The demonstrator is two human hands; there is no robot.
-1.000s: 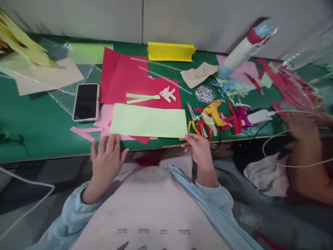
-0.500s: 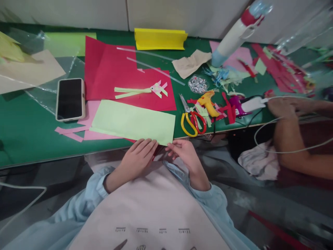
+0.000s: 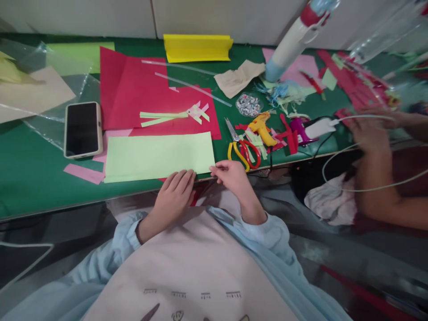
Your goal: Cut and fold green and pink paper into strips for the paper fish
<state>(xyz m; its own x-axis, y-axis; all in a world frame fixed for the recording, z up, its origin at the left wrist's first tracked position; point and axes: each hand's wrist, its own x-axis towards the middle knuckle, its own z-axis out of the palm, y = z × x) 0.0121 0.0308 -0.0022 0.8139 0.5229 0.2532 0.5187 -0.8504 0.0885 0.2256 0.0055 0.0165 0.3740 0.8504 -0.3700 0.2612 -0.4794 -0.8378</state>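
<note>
A light green paper [image 3: 158, 156] lies lengthwise along the front edge of the green table [image 3: 36, 183]. My left hand [image 3: 174, 196] rests on its lower edge, fingers side by side and pressed onto the paper. At the lower right corner, my right hand [image 3: 232, 178] pinches the paper between thumb and fingers. Behind it, on red paper [image 3: 133, 89], lies a small woven pink and white paper fish [image 3: 197, 112] with long green strips. Scissors [image 3: 242, 149] with yellow and red handles are just right of the paper.
A phone [image 3: 83, 129] lies at the left. Toward the right are a yellow glue gun [image 3: 263, 128], a container of small beads [image 3: 248, 104], paper scraps and a white-and-blue bottle [image 3: 290, 44]. Another person's hand [image 3: 371, 131] is at the far right, near a white cable.
The green paper has turned and now lies nearly parallel to the table edge. Both hands have moved slightly with it, and the whole view has shifted a little.
</note>
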